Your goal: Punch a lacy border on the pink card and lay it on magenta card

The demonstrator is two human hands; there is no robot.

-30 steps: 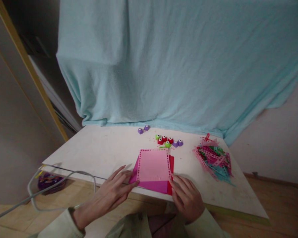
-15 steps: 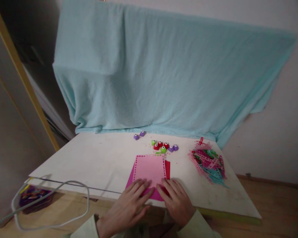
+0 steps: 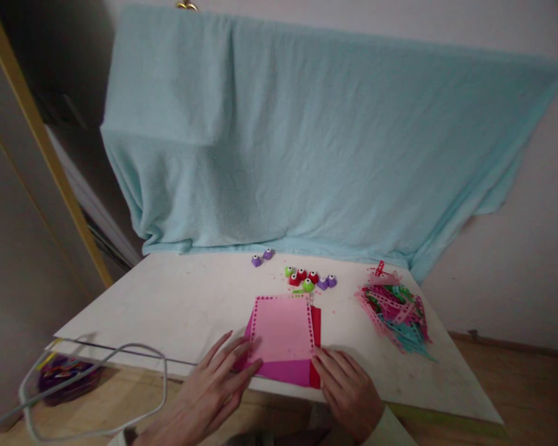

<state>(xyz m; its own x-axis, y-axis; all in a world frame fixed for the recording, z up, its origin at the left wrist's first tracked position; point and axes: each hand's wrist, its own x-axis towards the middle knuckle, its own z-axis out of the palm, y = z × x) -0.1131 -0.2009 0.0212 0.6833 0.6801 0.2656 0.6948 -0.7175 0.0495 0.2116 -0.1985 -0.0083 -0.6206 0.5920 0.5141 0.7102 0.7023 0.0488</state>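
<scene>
Paper stack (image 3: 284, 337) at near table (image 3: 177, 303) edge, pale pink sheet on top. Left hand (image 3: 204, 393) and right hand (image 3: 348, 390) flat, fingers spread, pressing bottom corners, clasping nothing. Squaring step, apparently; next calls for even alignment.

No text, label or number seems readable anywhere in this dim, blurred view.

Ahead of you a light blue blanket (image 3: 307, 136) hangs down to the back edge of the white table (image 3: 167, 303). Near it sit small paper punches (image 3: 309, 279), purple, green and red, two purple ones apart to the left. A heap of punched paper strips (image 3: 395, 310) lies to your right. A grey cable (image 3: 97, 371) loops off the table's left corner.
</scene>
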